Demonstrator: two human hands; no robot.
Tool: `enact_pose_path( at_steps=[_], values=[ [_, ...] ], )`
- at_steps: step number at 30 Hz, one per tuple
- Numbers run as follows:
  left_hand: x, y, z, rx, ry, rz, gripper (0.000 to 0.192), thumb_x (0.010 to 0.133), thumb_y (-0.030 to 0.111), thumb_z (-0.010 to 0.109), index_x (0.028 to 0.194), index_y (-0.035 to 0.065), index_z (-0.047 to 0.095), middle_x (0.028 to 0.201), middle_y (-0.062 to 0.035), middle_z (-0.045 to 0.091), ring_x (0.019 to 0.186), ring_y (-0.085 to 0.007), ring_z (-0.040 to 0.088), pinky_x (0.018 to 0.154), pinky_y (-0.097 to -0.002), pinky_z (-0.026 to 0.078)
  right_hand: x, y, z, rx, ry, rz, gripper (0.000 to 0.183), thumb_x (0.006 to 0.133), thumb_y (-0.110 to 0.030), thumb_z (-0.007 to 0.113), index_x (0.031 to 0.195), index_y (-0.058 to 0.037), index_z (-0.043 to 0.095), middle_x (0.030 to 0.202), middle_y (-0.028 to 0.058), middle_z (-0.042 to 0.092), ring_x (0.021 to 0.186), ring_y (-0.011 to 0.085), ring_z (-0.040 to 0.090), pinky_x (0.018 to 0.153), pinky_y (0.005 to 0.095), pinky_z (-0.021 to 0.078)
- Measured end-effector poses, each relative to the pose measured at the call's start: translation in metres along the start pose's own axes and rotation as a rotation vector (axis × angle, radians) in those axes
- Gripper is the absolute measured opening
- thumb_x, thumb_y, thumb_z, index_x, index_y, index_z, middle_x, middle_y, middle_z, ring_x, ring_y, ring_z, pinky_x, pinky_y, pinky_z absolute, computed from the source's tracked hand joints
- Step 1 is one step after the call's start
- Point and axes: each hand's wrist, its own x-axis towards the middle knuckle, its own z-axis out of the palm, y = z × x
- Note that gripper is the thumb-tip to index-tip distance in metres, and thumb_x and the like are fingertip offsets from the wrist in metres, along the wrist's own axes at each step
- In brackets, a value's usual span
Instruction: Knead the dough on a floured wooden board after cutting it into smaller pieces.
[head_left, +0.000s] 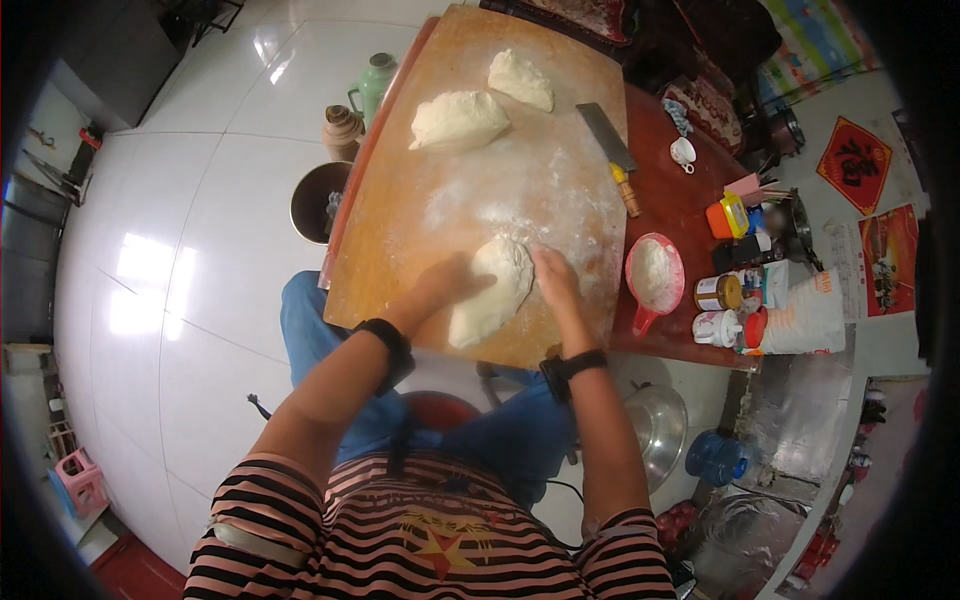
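An elongated piece of pale dough (491, 296) lies on the floured wooden board (375, 247), close to the board's front edge. My left hand (454, 279) presses against its left side, thumb laid over the top. On the opposite side, my right hand (555, 276) cups the dough's right edge; some of its fingertips are hard to make out. Farther back on the board rest two more lumps, a larger dough piece (459, 120) and a smaller dough piece (521, 81). A cleaver (607, 136) with a wooden handle lies at the board's right edge.
Right of the board, a pink scoop of flour (655, 274) sits on the red table (652, 157), with jars (718, 292) and a small cup (682, 154) nearby. Left of the table stand a dark-lined bucket (319, 202) and a green thermos flask (375, 84).
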Motion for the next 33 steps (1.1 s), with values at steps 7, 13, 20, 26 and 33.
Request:
enact_pose_path(
  at_steps=[7,13,20,26,33],
  values=[
    [-0.002,-0.008,0.003,-0.079,0.116,0.003,0.052,0.078,0.051,0.065,0.101,0.0045,0.066,0.084,-0.0136,0.069,0.078,-0.0255,0.068,0.072,-0.0368,0.051,-0.026,-0.076,0.006,-0.318,-0.308,-0.093,0.066,0.081,-0.049,0.064,0.120,0.0037,0.053,0.125,0.0288,0.047,0.114,0.0406,0.047,0.093,0.0445,0.0405],
    [0.010,-0.028,-0.006,-0.152,-0.040,0.182,0.045,0.081,0.046,0.064,0.095,0.0035,0.069,0.075,-0.0136,0.068,0.072,-0.0253,0.067,0.070,-0.0371,0.052,-0.035,-0.072,0.017,-0.437,-0.156,-0.318,0.063,0.081,-0.046,0.065,0.118,0.0035,0.050,0.113,0.0262,0.052,0.106,0.0400,0.050,0.092,0.0444,0.0413],
    [0.006,-0.001,-0.020,-0.267,-0.141,-0.011,0.038,0.082,0.034,0.068,0.104,0.0037,0.061,0.071,-0.0072,0.062,0.063,-0.0192,0.062,0.055,-0.0313,0.049,-0.015,-0.058,0.022,-0.436,-0.146,-0.356,0.047,0.081,-0.038,0.067,0.107,0.0003,0.056,0.105,0.0227,0.058,0.101,0.0388,0.053,0.087,0.0453,0.0438],
    [0.026,0.003,-0.022,0.155,0.135,0.114,0.056,0.070,0.039,0.076,0.112,0.0077,0.056,0.091,-0.0134,0.063,0.085,-0.0305,0.062,0.076,-0.0395,0.048,0.002,-0.069,0.021,-0.398,-0.169,-0.422,0.032,0.081,-0.031,0.066,0.097,-0.0030,0.064,0.095,0.0195,0.063,0.092,0.0381,0.058,0.080,0.0463,0.0463],
    [0.031,0.013,-0.012,0.053,0.203,-0.032,0.050,0.074,0.035,0.071,0.115,0.0104,0.059,0.101,-0.0116,0.065,0.092,-0.0297,0.063,0.081,-0.0396,0.049,0.017,-0.074,0.019,-0.433,-0.221,-0.329,0.031,0.084,-0.032,0.062,0.096,-0.0034,0.064,0.093,0.0200,0.064,0.090,0.0386,0.059,0.078,0.0467,0.0468]
  ],
)
